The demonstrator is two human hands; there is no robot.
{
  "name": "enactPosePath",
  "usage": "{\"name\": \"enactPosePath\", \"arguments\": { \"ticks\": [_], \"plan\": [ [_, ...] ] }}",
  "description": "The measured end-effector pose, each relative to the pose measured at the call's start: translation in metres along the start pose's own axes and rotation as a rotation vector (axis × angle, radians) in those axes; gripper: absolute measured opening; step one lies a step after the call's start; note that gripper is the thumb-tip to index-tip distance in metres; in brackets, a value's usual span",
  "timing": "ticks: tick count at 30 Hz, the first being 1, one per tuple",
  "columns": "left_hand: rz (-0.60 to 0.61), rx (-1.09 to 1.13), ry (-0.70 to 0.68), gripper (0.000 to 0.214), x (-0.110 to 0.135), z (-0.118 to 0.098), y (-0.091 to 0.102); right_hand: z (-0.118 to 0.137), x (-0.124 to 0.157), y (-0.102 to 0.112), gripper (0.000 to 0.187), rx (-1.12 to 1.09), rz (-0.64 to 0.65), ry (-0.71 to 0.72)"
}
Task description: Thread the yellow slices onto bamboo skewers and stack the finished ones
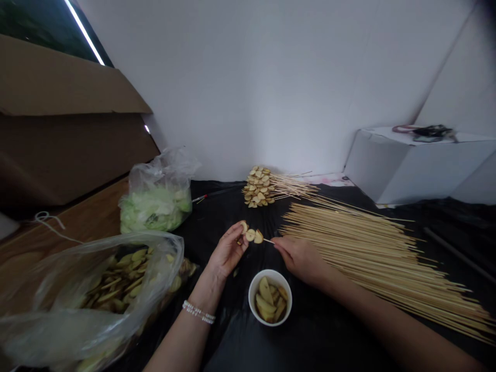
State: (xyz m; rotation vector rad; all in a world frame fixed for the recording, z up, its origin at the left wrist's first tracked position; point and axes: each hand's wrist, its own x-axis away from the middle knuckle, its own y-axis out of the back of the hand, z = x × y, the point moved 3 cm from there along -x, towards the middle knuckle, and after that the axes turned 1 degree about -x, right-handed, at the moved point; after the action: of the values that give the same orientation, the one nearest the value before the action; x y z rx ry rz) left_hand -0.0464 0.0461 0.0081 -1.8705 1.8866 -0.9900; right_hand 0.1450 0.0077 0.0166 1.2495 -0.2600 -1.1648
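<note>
My right hand is closed around a thin wooden skewer that points left. Two pale slices with brown skin, which look like potato, sit on the skewer. At its left end my left hand pinches another potato slice; whether the skewer has gone through that one I cannot tell. Below the hands stands a white bowl with several potato slices in it. Beyond them lies a stack of filled skewers, their bare ends pointing right.
Many bare skewers lie spread on the black plastic sheet at right. An open clear bag of potato slices is at left, with a bag of pale green pieces behind it. A cardboard box and white box stand farther back.
</note>
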Motion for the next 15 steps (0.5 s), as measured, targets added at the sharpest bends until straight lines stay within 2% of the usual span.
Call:
{"name": "enactPosePath", "arguments": {
  "ticks": [15],
  "plan": [
    [-0.039, 0.006, 0.038, 0.016, 0.0017, -0.0004, -0.0012, -0.0005, 0.0002, 0.0002, 0.030, 0.012, -0.015, 0.012]
  ]
}}
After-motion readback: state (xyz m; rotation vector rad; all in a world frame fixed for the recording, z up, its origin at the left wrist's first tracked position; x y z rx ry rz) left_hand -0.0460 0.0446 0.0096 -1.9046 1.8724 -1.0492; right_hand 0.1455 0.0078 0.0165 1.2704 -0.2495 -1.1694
